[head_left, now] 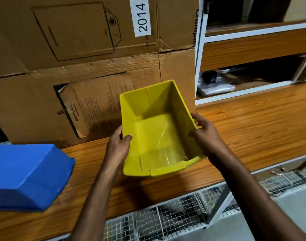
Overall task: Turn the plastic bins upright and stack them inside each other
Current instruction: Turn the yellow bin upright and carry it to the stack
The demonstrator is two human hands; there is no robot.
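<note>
A yellow plastic bin (157,133) is held above the wooden shelf, its open side tilted up towards me so the empty inside shows. My left hand (118,146) grips its left wall, thumb over the rim. On the opposite side my right hand (205,134) clasps the right wall near the front corner. A blue plastic bin (27,174) lies upside down on the shelf at the left, apart from both hands.
A large cardboard box (79,66) labelled 2014 stands at the back of the wooden shelf (253,129). White-framed shelves (253,37) with bagged items rise at the right. Wire mesh (166,221) lies below the shelf's front edge.
</note>
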